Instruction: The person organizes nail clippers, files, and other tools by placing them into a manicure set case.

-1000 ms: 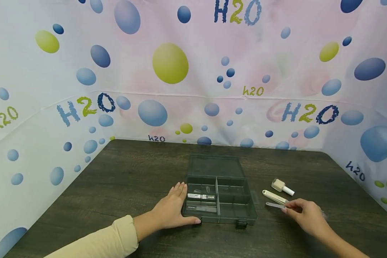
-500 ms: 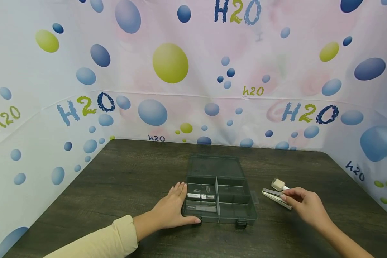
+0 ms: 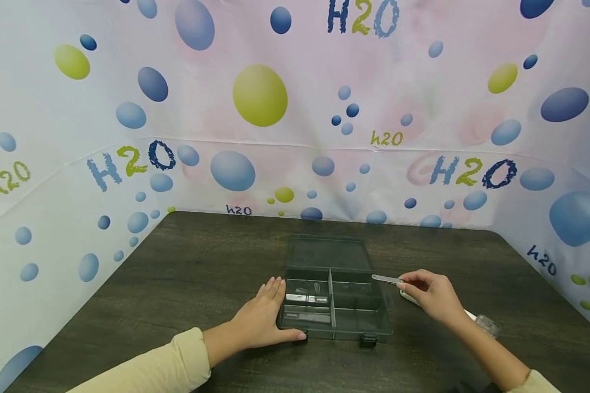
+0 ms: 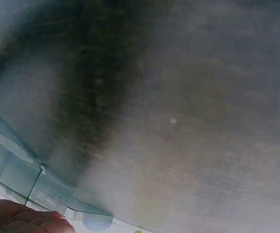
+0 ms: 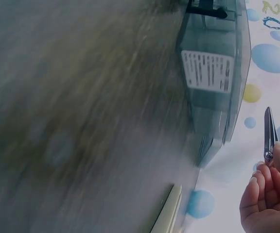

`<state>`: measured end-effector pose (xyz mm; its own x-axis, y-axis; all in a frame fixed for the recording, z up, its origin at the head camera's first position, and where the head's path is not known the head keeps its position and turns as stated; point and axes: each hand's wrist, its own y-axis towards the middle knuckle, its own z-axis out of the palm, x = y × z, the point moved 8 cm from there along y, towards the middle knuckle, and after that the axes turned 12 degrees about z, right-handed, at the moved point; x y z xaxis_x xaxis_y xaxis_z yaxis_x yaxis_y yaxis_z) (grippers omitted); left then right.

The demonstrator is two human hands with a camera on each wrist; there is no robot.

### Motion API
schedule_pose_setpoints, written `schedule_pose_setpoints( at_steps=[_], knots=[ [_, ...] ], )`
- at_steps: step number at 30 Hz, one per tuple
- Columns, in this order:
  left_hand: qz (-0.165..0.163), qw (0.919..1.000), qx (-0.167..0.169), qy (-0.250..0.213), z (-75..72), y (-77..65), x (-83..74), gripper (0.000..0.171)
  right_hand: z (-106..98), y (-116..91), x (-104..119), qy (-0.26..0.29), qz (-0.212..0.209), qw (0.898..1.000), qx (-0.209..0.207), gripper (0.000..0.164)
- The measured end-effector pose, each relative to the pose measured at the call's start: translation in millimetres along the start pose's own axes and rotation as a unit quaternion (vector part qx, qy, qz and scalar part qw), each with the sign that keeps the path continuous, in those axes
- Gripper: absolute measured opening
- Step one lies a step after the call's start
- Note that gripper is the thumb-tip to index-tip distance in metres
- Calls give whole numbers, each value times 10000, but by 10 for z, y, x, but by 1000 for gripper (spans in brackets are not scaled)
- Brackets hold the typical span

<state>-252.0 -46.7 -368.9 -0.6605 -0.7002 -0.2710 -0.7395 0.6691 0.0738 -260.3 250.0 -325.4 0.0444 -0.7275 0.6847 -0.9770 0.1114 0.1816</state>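
My right hand (image 3: 431, 295) pinches a silver nail clipper (image 3: 386, 279) between thumb and fingertips, above the right rear edge of the box. In the right wrist view the nail clipper (image 5: 270, 136) points upward from the fingers. A smoky see-through divided box (image 3: 361, 327) lies with its lid (image 3: 328, 254) folded back. My left hand (image 3: 260, 316) rests against its left side, fingers extended, thumb along the front edge. The left compartments hold a shiny whitish strip (image 3: 306, 299), a grey strip (image 3: 306, 317) and small clear pieces; the right ones show nothing inside.
A long cream object (image 5: 168, 211) lies right of the box, partly behind my right hand in the head view. A clear bottle (image 3: 487, 326) with a white cap lies beyond the forearm. Dark wooden table (image 3: 201, 262); printed curtain (image 3: 295, 180) behind.
My right hand has lifted the nail clipper off the table by the cream object and carried it left to the box. The cream-coloured polish bottle is now hidden. My left hand stays put.
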Motion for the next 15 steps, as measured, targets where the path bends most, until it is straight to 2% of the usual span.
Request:
schedule_pose_setpoints(
  at_steps=[6,15],
  knots=[
    [10,10000,-25,-12,9,7,15,106,176,87,105,205,-85,9995,246,13],
    [-6,10000,-24,-45,6,9,15,106,414,174,293,242,-425,9968,629,11]
  ],
)
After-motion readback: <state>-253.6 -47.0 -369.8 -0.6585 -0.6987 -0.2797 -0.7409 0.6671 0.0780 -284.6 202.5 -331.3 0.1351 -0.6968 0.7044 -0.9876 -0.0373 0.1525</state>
